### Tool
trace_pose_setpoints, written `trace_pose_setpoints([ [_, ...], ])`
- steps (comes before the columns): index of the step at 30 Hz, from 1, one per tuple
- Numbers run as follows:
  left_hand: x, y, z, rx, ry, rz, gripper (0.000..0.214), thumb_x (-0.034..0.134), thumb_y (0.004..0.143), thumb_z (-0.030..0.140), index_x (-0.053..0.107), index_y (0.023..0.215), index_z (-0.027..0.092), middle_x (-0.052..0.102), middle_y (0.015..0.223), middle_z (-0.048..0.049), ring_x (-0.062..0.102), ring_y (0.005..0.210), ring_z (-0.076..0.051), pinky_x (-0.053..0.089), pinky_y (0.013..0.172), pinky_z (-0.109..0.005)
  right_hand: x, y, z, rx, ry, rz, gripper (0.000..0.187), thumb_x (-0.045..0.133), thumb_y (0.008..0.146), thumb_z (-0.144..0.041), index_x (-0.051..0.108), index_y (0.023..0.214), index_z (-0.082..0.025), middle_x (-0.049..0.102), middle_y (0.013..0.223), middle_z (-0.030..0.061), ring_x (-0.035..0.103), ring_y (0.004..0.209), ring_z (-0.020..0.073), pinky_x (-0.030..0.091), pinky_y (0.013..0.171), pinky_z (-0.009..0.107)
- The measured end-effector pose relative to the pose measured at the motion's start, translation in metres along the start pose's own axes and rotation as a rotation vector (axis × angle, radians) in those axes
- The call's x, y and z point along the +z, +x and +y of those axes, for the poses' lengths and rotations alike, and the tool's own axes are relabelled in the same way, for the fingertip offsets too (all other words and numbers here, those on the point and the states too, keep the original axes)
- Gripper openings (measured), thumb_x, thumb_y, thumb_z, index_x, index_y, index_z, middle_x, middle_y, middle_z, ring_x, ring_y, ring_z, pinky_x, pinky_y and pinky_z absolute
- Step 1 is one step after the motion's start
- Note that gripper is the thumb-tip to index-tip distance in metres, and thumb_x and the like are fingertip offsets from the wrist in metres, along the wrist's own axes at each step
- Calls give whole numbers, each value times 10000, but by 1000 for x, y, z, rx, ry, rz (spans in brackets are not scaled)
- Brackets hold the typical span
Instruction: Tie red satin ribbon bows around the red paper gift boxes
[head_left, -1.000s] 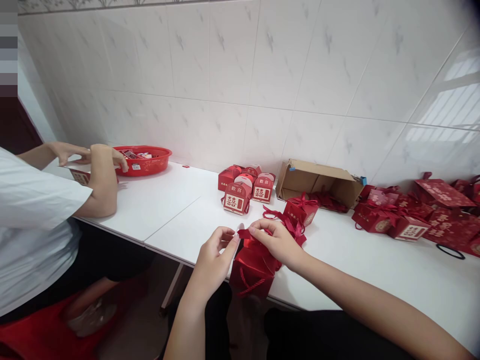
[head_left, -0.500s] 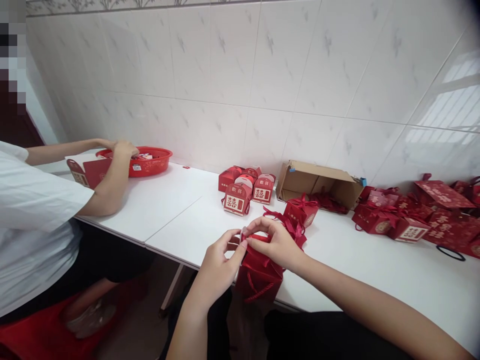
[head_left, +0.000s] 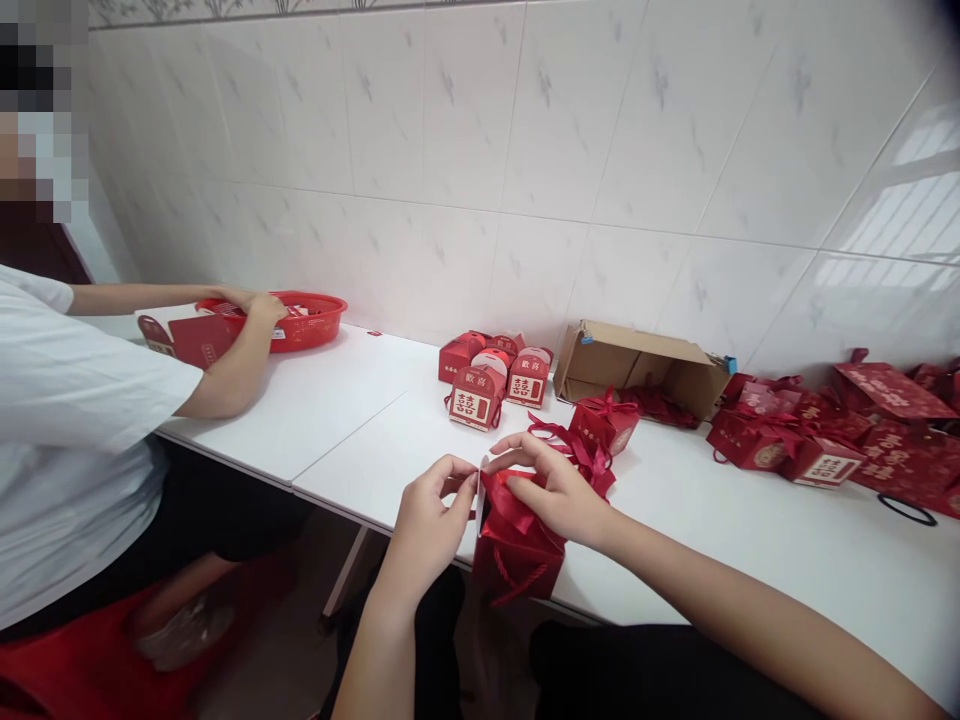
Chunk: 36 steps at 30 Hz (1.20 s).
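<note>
A small red gift bag [head_left: 516, 558] with a red ribbon and cord handle sits at the front edge of the white table [head_left: 750, 540]. My left hand [head_left: 431, 515] pinches a flap at the bag's top left edge. My right hand [head_left: 559, 490] presses on the bag's top, its fingers closed on the red ribbon. A tied red gift box [head_left: 604, 422] stands just behind my right hand.
Three small red boxes [head_left: 491, 380] stand mid-table. An open cardboard box [head_left: 637, 368] lies on its side by the wall. A pile of red bags and boxes [head_left: 832, 430] fills the right. At left, a person in a white shirt [head_left: 67, 440] handles a red card beside a red basket [head_left: 307, 320].
My hands have closed in on the bag's top and folded its flap; the bag shifted slightly right. The person at left has lifted a red card toward the basket.
</note>
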<state>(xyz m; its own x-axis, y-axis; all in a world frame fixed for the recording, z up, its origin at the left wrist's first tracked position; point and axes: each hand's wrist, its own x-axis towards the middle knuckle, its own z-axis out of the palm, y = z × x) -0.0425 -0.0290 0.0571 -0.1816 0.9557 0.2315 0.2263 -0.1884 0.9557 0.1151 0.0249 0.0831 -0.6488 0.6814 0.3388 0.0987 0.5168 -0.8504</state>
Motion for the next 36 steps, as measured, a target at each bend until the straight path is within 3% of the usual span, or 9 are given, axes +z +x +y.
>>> trace_pose_setpoints([
  [4,4,3,1,-13,-186,116,201,554,774,375,522,775,176,579,739,-6,598,675,-138,484,509,-215,-1,1,2,-51,-57,30,272,434,801,-115,505,1047,-205,634,994,45,580,967,152,423,889,339],
  [8,-2,6,-2,63,-590,445,172,548,784,330,434,831,210,476,581,73,479,420,-64,349,397,-169,-2,3,6,-81,-153,113,201,431,825,-161,552,978,-205,607,992,45,549,987,171,407,903,349],
  [11,-13,8,-7,232,-641,742,151,506,816,301,416,922,242,590,762,30,637,717,-115,476,617,-219,-5,4,9,-103,-234,144,222,402,830,-151,559,974,-214,587,1020,46,525,1010,178,390,917,355],
  [14,-22,10,-13,332,-490,845,333,540,807,287,378,1098,285,554,1214,-60,513,1169,-174,438,917,-329,-10,4,11,-31,-428,196,238,370,851,-177,558,991,-220,556,1055,66,494,1043,205,373,918,384],
  [17,-21,12,-18,194,-290,645,340,604,757,300,481,1069,240,506,1290,-85,437,1242,-202,368,1007,-350,-18,3,12,168,-706,165,263,336,898,-326,561,961,-205,566,1002,113,523,952,259,391,810,418],
  [20,-11,13,-20,68,-146,247,280,597,752,354,555,981,198,567,1191,-86,482,1187,-225,384,992,-362,-23,-1,13,337,-810,52,375,294,903,-469,549,843,-200,603,791,108,568,738,248,385,659,371],
  [25,8,11,-19,26,10,-117,362,589,747,406,561,1045,203,567,1168,-90,539,1095,-227,464,888,-345,-20,-3,13,338,-687,17,403,300,895,-521,524,786,-205,610,722,72,559,646,203,362,606,316],
  [32,1,11,-18,-13,104,-104,371,520,781,449,579,1061,212,619,1078,-79,581,1004,-225,472,842,-330,-11,6,24,130,-403,216,427,237,926,-483,521,1071,-198,522,1179,106,459,1159,218,353,946,371],
  [36,-7,14,-21,-47,88,-85,409,473,811,461,563,1122,211,606,1123,-80,591,992,-214,479,819,-305,-17,3,14,185,-598,284,488,303,890,-533,442,1212,-193,369,1332,156,407,1219,277,362,933,415],
])
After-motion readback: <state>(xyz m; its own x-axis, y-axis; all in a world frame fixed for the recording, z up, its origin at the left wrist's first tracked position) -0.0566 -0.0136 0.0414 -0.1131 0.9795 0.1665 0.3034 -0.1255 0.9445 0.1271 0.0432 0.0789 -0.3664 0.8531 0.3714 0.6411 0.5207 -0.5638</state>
